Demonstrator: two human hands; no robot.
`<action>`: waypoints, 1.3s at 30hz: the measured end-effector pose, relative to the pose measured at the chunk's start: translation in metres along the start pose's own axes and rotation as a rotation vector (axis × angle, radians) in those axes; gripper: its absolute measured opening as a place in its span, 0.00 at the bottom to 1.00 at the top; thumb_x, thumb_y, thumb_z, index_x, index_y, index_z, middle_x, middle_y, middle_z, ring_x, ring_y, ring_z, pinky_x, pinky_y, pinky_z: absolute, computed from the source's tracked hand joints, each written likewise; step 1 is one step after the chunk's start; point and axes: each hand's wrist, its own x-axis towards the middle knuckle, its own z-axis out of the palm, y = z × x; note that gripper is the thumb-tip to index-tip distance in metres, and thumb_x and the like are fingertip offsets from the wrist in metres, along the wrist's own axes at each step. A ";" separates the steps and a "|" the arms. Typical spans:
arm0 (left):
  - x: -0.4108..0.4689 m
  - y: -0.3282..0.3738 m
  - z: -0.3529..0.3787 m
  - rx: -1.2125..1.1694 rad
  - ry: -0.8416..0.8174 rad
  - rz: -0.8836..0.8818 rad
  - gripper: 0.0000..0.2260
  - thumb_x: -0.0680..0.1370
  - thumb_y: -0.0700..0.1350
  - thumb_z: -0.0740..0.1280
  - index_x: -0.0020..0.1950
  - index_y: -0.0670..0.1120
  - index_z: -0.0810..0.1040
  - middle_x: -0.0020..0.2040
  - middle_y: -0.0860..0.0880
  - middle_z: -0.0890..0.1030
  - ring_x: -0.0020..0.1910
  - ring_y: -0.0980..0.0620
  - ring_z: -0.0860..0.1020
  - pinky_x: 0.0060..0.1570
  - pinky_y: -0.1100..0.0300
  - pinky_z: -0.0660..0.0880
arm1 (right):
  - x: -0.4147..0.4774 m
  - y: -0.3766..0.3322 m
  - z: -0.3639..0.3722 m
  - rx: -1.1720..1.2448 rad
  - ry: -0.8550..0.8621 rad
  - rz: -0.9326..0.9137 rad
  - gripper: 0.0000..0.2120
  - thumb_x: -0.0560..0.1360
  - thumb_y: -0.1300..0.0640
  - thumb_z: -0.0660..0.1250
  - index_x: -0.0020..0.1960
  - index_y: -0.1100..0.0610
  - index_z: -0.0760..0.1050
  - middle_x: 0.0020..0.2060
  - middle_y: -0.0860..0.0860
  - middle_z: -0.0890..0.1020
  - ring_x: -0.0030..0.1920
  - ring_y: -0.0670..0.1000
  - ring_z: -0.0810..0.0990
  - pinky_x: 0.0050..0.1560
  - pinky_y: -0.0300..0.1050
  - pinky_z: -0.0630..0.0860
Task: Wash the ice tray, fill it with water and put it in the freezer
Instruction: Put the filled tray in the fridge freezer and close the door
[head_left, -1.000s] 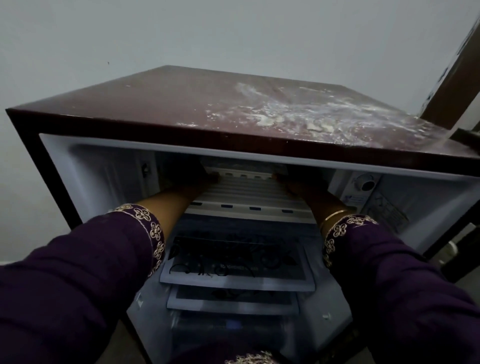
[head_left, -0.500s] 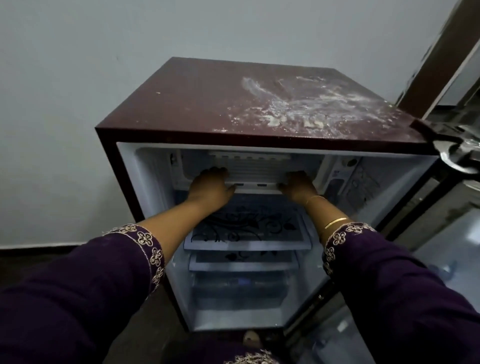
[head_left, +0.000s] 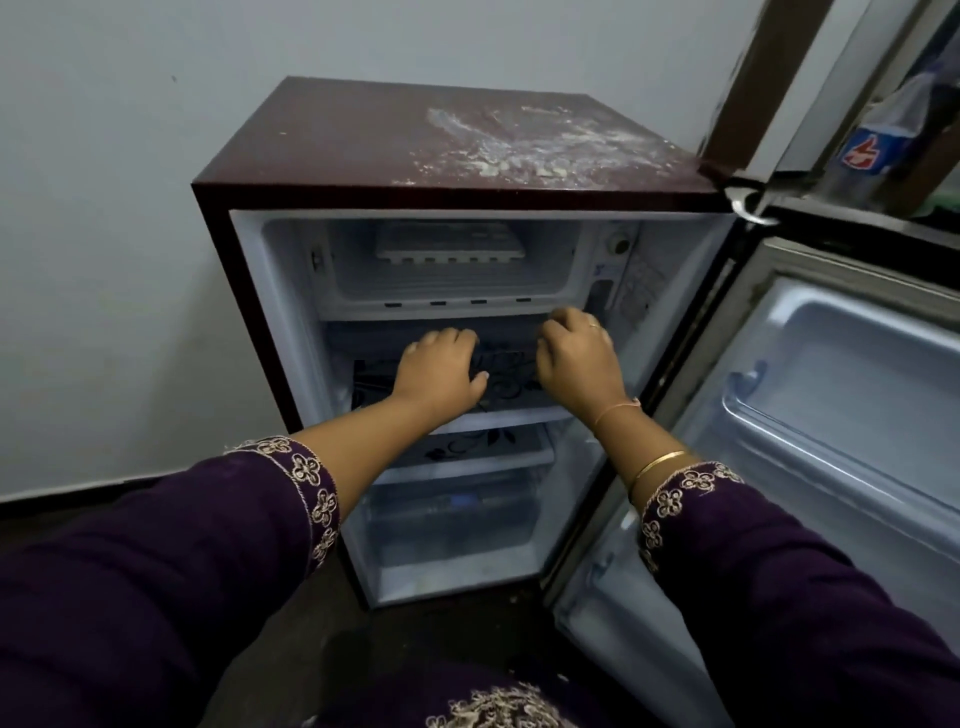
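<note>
1. Item: ice tray. White, lying flat toward the back of the freezer compartment at the top of the fridge. Its long axis runs left to right, square to the opening. No hand touches it. The water level cannot be made out.
2. Position: the tray sits above and beyond both hands. It is straight over the left hand, and up and to the left of the right hand.
3. The left hand is empty, fingers loosely bent downward and thumb out to the side. It is in front of the patterned shelf below the freezer.
4. The right hand is empty, fingers loosely curled, knuckles just under the freezer's front lip. Whether they touch it cannot be told. It wears a ring, and a bangle sits on the wrist.
5. Change from half a second earlier: both hands were at the freezer mouth, on the tray's front edge. They are now lowered and drawn back, and the tray lies deeper inside. The view also takes in more of the fridge.
6. Status, as judged: placing is done and closing remains. The door stands open on the right, nearer the right hand.
7. Surroundings:
   - powdery marks on the fridge top
   - dial right of the freezer
   - clear drawer at the bottom
   - bottle with a blue label, upper right
   - grey wall
</note>
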 end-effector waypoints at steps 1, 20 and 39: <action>-0.003 0.009 0.000 -0.011 0.001 0.009 0.21 0.77 0.54 0.63 0.67 0.45 0.70 0.62 0.45 0.75 0.61 0.44 0.72 0.58 0.50 0.71 | -0.003 0.000 -0.009 -0.002 0.032 0.007 0.09 0.70 0.61 0.61 0.41 0.64 0.78 0.41 0.60 0.80 0.39 0.63 0.78 0.38 0.52 0.75; -0.070 0.249 0.016 -0.255 0.063 0.432 0.18 0.73 0.43 0.67 0.63 0.42 0.75 0.65 0.43 0.73 0.69 0.41 0.67 0.70 0.47 0.60 | -0.155 0.106 -0.165 -0.063 -0.009 0.368 0.19 0.76 0.59 0.62 0.65 0.61 0.70 0.61 0.58 0.75 0.60 0.61 0.73 0.59 0.55 0.69; -0.085 0.330 0.010 0.157 -0.253 0.408 0.36 0.75 0.38 0.63 0.78 0.49 0.48 0.77 0.44 0.54 0.77 0.43 0.51 0.75 0.45 0.48 | -0.230 0.134 -0.213 -0.252 -0.274 0.463 0.23 0.73 0.64 0.60 0.67 0.61 0.66 0.62 0.57 0.75 0.62 0.57 0.72 0.66 0.49 0.64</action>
